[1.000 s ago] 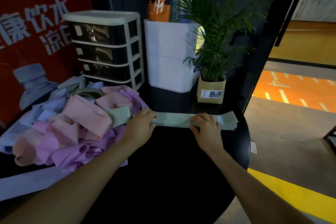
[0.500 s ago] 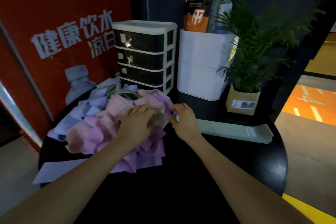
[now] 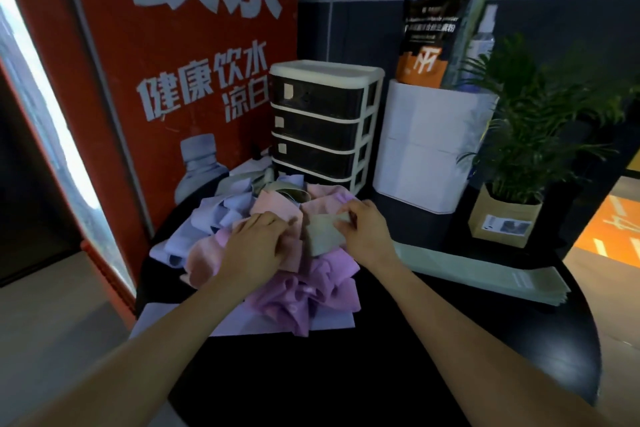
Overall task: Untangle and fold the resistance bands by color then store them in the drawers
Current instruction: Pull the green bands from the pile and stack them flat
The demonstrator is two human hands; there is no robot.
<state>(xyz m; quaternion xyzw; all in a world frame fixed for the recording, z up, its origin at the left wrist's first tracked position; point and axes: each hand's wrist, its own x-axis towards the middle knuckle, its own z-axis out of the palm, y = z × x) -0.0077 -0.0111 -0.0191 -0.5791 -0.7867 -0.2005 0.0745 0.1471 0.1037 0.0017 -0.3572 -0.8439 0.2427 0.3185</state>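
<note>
Your right hand (image 3: 363,236) pinches a pale green rubber band (image 3: 323,234), your left hand (image 3: 258,246) presses the tangled pile (image 3: 304,291); only 1 folded green stack (image 3: 485,274) is done, and the dark plastic drawers (image 3: 318,128) are closed.

Two hands, left (image 3: 258,246) and right (image 3: 363,232), one heap of bands (image 3: 304,291), one folded green stack (image 3: 485,274), one four-drawer unit (image 3: 322,125), one white bin (image 3: 429,156), one potted plant (image 3: 512,184), one worktop (image 3: 381,374).

Pale green on the loose band end (image 3: 323,234) and on the flat folded stack of bands (image 3: 485,274); pink (image 3: 277,208), lilac-purple (image 3: 311,291) and pale lavender-blue (image 3: 221,215) through the tangled heap. Cream frame with dark, near-black fronts on the small plastic drawer tower (image 3: 325,125). Black on the round tabletop (image 3: 346,374), red with white lettering on the poster (image 3: 194,80), plain white on the tall bin (image 3: 429,152).
</note>
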